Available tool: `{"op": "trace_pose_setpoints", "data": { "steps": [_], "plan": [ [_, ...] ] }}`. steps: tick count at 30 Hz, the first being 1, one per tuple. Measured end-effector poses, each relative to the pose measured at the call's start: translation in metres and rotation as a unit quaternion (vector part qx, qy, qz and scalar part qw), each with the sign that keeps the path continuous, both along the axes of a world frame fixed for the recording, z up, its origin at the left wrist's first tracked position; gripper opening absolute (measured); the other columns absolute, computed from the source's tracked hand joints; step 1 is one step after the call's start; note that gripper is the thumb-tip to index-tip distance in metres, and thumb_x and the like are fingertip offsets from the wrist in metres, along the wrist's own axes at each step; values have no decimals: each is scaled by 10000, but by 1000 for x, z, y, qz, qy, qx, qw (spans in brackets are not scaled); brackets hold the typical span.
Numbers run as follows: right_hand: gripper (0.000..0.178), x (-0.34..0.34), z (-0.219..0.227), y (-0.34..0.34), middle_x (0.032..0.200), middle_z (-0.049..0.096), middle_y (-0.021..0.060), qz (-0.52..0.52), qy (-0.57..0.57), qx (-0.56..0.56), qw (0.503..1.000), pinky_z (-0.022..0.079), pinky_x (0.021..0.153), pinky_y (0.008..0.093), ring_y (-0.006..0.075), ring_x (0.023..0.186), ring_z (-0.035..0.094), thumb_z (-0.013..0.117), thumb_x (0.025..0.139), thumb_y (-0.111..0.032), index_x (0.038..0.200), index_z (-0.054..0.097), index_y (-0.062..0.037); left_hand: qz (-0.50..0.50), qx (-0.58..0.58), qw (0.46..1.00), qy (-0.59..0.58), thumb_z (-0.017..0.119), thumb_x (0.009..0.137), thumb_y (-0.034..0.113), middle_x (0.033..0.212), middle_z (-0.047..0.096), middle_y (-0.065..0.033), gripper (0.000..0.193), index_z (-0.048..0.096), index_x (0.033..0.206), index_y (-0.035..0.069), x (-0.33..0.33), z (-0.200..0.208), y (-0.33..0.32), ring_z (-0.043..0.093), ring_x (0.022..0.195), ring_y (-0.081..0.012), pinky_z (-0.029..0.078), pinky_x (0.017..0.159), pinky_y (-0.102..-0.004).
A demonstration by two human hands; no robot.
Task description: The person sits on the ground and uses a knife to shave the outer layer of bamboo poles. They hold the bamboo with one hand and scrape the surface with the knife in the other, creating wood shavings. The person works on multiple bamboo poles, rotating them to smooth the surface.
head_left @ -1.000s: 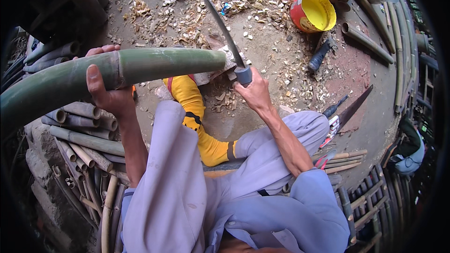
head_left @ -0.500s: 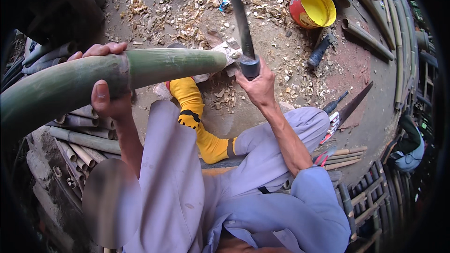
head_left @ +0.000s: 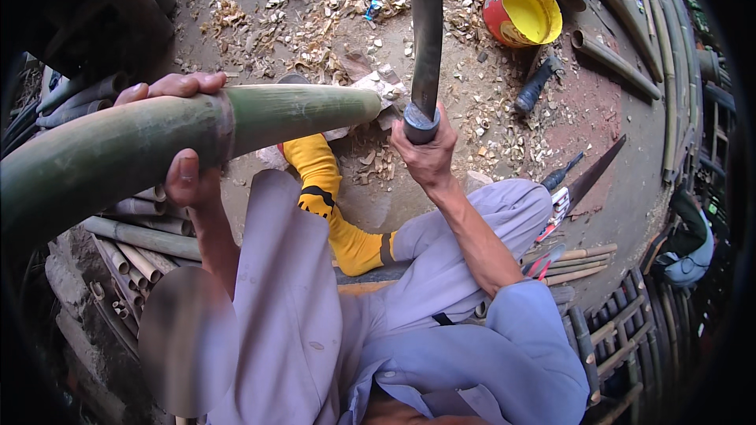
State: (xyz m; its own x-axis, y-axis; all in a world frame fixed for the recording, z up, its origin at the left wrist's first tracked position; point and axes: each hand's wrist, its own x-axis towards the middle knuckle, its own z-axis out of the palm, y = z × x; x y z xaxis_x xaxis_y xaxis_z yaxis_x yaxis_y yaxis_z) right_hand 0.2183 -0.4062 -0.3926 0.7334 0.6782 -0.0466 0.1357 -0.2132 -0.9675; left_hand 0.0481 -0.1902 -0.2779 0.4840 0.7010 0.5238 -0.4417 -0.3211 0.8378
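Note:
A thick green bamboo pole (head_left: pixel 291 116) comes in from the left, and its cut end points right, over the littered ground. My left hand (head_left: pixel 194 181) is wrapped round it just left of the node ring, thumb on the near side and fingers over the far side. In my right hand (head_left: pixel 430 159) is the handle of a long machete, gripped beside the pole's cut end. The dark machete blade (head_left: pixel 426 39) points away from me, apart from the bamboo. Below the pole's end lies a pale block (head_left: pixel 381 88), partly hidden.
Wood chips (head_left: pixel 331 16) litter the ground ahead. A red bucket with a yellow inside (head_left: pixel 529 14) stands at the far right. On the right lie a dark-handled tool (head_left: pixel 539 88), a saw (head_left: pixel 596 173) and bamboo poles (head_left: pixel 618 63). More bamboo (head_left: pixel 142 234) is stacked at left.
The machete blade has swung from leaning left to nearly straight ahead, and my right hand has shifted slightly left. My left hand and the pole's node ring have moved a little to the right.

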Motion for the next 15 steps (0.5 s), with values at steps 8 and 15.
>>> {"op": "trace_pose_setpoints", "data": {
  "steps": [8, 15],
  "plan": [
    [265, 14, -14, -3, 727, 615, 63, 104, 36, -191, 975, 497, 561, 295, 139, 615, 593, 688, 714, -116, 930, 576, -14, -51, -4, 999, -5, 645, 694, 329, 1137, 493, -184, 734, 362, 1312, 53, -3, 0, 2, 501, 1093, -335, 371, 994, -525],
    [268, 10, -53, -4, 725, 637, 202, 136, -18, -179, 974, 521, 634, 396, 301, 729, 679, 690, 704, -119, 886, 548, 17, 36, -108, 993, 5, 593, 735, 293, 1162, 457, -185, 656, 380, 1289, 13, 6, 16, -12, 487, 1090, -323, 354, 1011, -527]
  ]
}}
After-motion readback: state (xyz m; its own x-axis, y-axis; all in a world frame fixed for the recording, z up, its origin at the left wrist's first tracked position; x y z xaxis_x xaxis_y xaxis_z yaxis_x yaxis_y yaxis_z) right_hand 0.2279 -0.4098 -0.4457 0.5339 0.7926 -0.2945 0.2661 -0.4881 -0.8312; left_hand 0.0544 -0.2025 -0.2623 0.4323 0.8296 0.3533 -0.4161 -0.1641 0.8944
